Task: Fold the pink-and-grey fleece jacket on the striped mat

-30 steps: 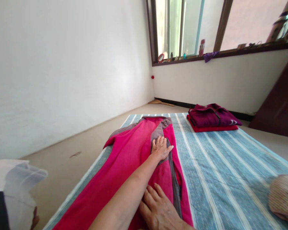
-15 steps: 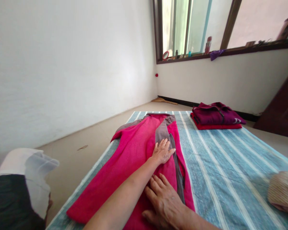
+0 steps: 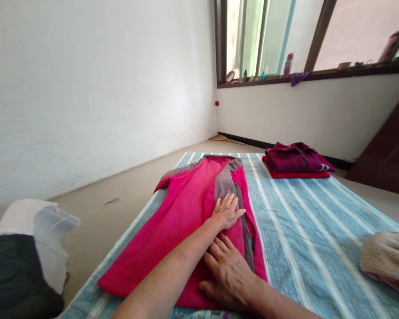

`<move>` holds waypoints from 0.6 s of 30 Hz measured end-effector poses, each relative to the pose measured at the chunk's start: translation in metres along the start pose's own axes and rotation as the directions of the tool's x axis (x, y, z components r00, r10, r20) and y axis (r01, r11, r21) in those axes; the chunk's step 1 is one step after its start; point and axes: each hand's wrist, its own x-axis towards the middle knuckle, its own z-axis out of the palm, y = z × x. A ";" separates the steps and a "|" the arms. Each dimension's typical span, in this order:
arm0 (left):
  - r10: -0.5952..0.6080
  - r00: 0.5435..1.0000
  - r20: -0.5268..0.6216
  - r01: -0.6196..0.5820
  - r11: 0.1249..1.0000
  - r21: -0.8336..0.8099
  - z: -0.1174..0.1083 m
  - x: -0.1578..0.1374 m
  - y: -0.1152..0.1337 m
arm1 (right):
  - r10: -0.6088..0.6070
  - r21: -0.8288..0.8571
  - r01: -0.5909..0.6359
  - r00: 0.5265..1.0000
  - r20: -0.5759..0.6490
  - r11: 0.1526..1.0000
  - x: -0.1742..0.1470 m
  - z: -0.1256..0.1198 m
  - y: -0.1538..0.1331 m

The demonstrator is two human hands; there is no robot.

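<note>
A pink fleece jacket [image 3: 182, 208] with grey panels lies stretched out lengthwise on a blue striped mat [image 3: 306, 221]. My left hand [image 3: 226, 211] rests flat on the jacket's middle, beside the grey panel, fingers spread. My right hand [image 3: 226, 272] presses flat on the jacket's near end, just behind the left hand. Neither hand grips the fabric.
A folded stack, a maroon garment [image 3: 297, 158] on a red one, sits at the mat's far right corner. A beige knitted item [image 3: 387, 261] lies at the right edge. White and dark cloth [image 3: 26, 252] lies at the left. A windowsill [image 3: 286, 77] holds small bottles. A dark wooden panel [image 3: 390, 150] leans at the right.
My left hand has slid back along the jacket toward me and my right hand has shifted slightly forward on the near end. The view has tilted a little.
</note>
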 end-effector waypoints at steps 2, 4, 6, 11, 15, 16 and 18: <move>0.003 1.000 0.002 -0.003 1.000 0.008 0.002 0.000 -0.001 | -0.007 -0.003 0.007 1.000 -0.005 1.000 0.000 0.000 0.000; 0.002 1.000 0.012 -0.002 1.000 0.013 0.002 0.001 -0.001 | -0.007 -0.003 0.007 1.000 -0.005 1.000 -0.001 -0.001 -0.001; 0.002 1.000 0.022 -0.002 1.000 0.018 0.002 0.001 -0.001 | -0.005 -0.001 0.005 1.000 -0.007 1.000 -0.001 -0.001 -0.001; 0.003 0.999 0.035 -0.003 1.000 0.019 0.001 0.001 0.000 | -0.012 0.002 0.012 1.000 -0.014 1.000 -0.001 0.001 0.000; 0.001 1.000 0.025 -0.001 1.000 0.019 0.002 0.000 0.000 | -0.005 -0.002 0.005 1.000 -0.027 1.000 0.000 0.005 0.001; 0.001 1.000 0.017 -0.002 1.000 0.022 0.003 0.000 0.000 | -0.002 -0.002 0.002 1.000 -0.028 1.000 0.000 0.006 0.001; 0.002 1.000 0.001 -0.002 1.000 0.027 0.003 0.000 0.000 | 0.002 -0.002 -0.002 1.000 -0.028 1.000 0.000 0.006 0.001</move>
